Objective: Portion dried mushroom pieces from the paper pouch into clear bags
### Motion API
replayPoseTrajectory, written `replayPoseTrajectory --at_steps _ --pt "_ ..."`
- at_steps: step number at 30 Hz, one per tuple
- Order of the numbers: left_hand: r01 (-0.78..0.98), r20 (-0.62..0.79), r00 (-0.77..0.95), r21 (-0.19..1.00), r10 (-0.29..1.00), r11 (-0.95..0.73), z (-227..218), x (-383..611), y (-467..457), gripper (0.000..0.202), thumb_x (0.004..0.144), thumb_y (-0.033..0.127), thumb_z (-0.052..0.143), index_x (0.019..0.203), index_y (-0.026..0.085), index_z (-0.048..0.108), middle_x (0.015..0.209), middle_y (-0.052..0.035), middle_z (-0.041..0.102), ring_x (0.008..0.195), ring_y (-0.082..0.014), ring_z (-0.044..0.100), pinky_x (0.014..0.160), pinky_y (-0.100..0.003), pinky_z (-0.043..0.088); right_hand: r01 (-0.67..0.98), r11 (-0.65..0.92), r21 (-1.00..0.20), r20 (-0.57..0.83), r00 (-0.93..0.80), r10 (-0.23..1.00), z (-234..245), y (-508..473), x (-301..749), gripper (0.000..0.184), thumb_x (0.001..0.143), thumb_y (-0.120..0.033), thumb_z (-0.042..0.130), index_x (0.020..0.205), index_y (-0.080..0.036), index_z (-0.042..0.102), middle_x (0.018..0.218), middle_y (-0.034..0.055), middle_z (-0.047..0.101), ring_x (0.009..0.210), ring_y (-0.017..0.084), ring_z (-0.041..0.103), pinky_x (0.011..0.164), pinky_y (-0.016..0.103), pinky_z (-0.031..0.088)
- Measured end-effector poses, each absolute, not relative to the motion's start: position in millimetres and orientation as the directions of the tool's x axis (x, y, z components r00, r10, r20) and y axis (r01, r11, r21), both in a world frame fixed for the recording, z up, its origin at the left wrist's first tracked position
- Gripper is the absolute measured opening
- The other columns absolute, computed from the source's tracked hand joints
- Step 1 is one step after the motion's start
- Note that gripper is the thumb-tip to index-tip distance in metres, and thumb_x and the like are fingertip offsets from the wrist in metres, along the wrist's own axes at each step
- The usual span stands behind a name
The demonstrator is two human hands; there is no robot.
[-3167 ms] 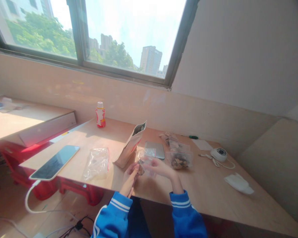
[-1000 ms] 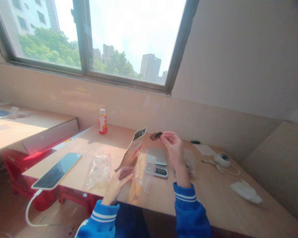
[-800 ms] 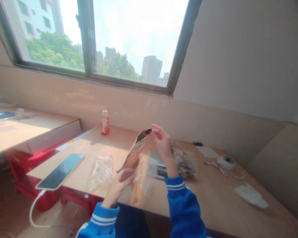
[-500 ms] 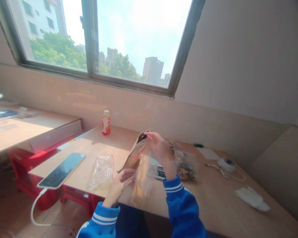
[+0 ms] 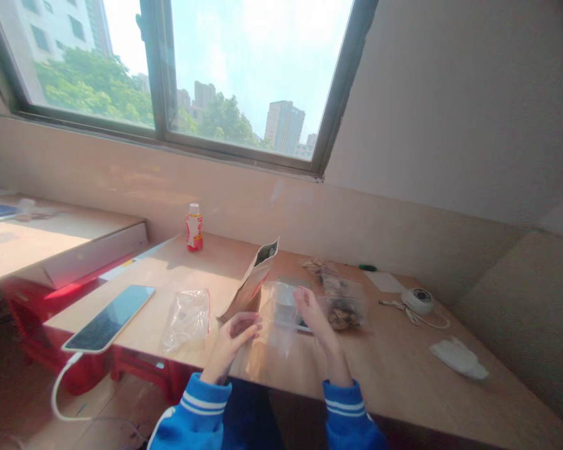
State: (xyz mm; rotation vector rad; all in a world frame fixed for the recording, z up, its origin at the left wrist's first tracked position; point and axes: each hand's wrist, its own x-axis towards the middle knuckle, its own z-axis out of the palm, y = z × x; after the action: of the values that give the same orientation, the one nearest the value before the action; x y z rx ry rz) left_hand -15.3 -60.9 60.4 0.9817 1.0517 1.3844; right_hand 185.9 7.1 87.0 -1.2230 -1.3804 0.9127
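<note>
From my head view, the left hand point(image 5: 232, 344) and right hand point(image 5: 315, 319) sit low over the bench point(image 5: 403, 381), near its front edge and about midway along. Between them hangs a clear plastic bag point(image 5: 281, 319), thin film that I would judge light, soft and slippery, so it will crumple and slide; I would take it by its upper edge, where a seal might give some stiffness. The right fingers point(image 5: 304, 306) are drawn close together at the bag's right side, and the left fingers point(image 5: 248, 325) are curled and slightly apart, just in front of a foil-lined kraft pouch point(image 5: 249, 290) that stands tilted with its mouth open. That pouch looks light and semi-stiff, best held by its sides. Whether either hand is clamped on the film I cannot tell, since the clear plastic nearly vanishes in the glare. Behind the bag, a digital scale point(image 5: 288, 294) is partly hidden, its display mostly blocked by the right hand. Just to its right lies a bag of dark dried pieces point(image 5: 342, 312), too small to name. The pouch's inside is too dark to read.
</note>
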Motion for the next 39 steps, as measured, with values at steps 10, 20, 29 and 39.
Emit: replayPoseTrajectory --at_steps 10,20,29,39 --pt "-0.239 0.049 0.235 0.971 0.971 0.008 63 -16 -67 0.047 0.065 0.036 0.078 0.106 0.018 0.065 0.090 -0.0066 0.069 0.090 -0.0219 0.065 0.080 -0.036 0.054 -0.141 0.121 -0.983 0.093 0.189 0.978 103 -11 199 0.047 0.064 -0.055 0.075 0.088 -0.016 0.066 0.073 0.0021 0.068 0.049 0.013 0.056 0.044 0.024 0.046" --pt "-0.283 -0.095 -0.058 0.956 0.994 0.075 68 5 -60 0.056 0.065 0.059 0.069 0.098 0.014 0.069 0.099 -0.0107 0.073 0.093 -0.0244 0.069 0.082 -0.034 0.057 0.042 0.240 -0.970 0.236 -0.090 0.968 94 -34 184 0.039 0.084 -0.055 0.059 0.093 -0.017 0.064 0.071 0.0004 0.063 0.056 0.012 0.056 0.050 0.022 0.045" --pt "-0.271 -0.030 -0.263 0.961 0.964 -0.045 78 1 -68 0.043 0.064 0.049 0.072 0.089 0.016 0.059 0.083 -0.0042 0.070 0.071 -0.0202 0.070 0.053 -0.029 0.059 0.007 -0.010 -1.000 -0.012 -0.527 0.850 76 -70 181 0.051 0.070 -0.051 0.076 0.109 -0.021 0.063 0.112 0.0073 0.068 0.101 0.024 0.065 0.092 0.040 0.051" --pt "-0.116 -0.102 -0.127 0.989 0.987 0.088 86 -10 -73 0.050 0.070 0.057 0.065 0.102 0.020 0.055 0.087 -0.0049 0.069 0.066 -0.0188 0.069 0.052 -0.027 0.055 0.079 -0.014 -0.997 -0.046 -0.414 0.909 67 -62 197 0.044 0.072 -0.054 0.073 0.093 -0.015 0.068 0.074 0.0039 0.070 0.060 0.013 0.063 0.051 0.022 0.046"
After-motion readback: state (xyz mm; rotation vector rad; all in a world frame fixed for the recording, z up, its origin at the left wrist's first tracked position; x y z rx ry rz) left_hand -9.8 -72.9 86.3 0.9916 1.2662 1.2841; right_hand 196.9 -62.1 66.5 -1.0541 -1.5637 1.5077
